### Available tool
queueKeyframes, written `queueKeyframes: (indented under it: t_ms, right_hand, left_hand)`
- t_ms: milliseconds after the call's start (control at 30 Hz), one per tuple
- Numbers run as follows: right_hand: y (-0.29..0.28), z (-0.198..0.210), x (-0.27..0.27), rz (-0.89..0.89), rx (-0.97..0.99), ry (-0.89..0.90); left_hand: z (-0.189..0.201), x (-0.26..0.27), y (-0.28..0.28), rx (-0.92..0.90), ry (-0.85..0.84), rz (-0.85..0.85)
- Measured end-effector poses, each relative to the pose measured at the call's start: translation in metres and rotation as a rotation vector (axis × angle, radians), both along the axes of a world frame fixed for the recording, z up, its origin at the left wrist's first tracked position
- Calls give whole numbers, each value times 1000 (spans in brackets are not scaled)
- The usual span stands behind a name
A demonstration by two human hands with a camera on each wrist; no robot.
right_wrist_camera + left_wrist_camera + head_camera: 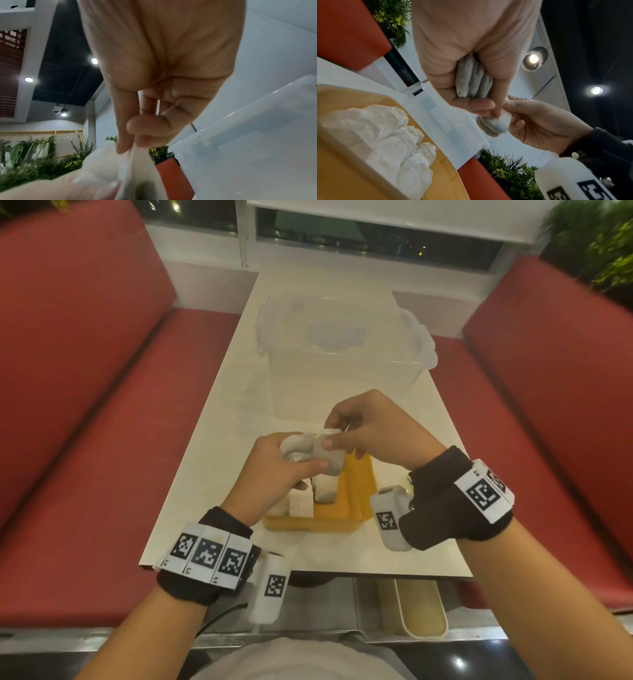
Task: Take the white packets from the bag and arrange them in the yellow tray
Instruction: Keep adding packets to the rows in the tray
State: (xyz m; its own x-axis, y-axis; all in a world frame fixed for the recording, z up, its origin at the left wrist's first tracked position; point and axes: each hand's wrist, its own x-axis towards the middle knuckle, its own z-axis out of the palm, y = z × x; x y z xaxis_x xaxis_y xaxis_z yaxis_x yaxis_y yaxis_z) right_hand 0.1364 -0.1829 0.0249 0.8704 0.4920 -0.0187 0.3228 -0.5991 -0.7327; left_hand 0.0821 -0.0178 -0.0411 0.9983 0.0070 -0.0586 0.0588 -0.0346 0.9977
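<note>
Above the yellow tray (356, 501) my left hand (291, 465) grips a bunch of white packets (298, 448); in the left wrist view they (473, 79) show pressed in its fist (471, 75). My right hand (342, 436) pinches one white packet (330, 453) at its top edge, right against the left hand's bunch. The right wrist view shows thumb and forefinger (123, 142) pinching the packet (139, 162). Several white packets (301, 503) stand in the tray's left part; the left wrist view shows them (385, 142) in the tray (447, 175). No bag is clearly visible.
A clear plastic lidded box (339, 350) stands on the white table (212, 508) just beyond the tray. Red bench seats (85, 440) flank the table on both sides. A pale oblong container (421, 607) lies below the table's near edge.
</note>
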Motion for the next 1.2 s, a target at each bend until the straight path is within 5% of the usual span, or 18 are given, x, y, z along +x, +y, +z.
queueKeyframes:
  t_ms: [367, 700, 967, 1200]
  right_hand:
    - [-2, -8, -1, -46, 42, 15]
    - [-1, -59, 11, 102, -592, -4]
    - [14, -91, 24, 142, -761, 49]
    - [14, -88, 29, 84, -664, 103]
  left_hand:
    - [-12, 0, 2, 77, -41, 73]
    - [-29, -9, 36, -50, 62, 265]
    - [-37, -16, 38, -59, 91, 273]
    - [-37, -15, 41, -67, 115, 297]
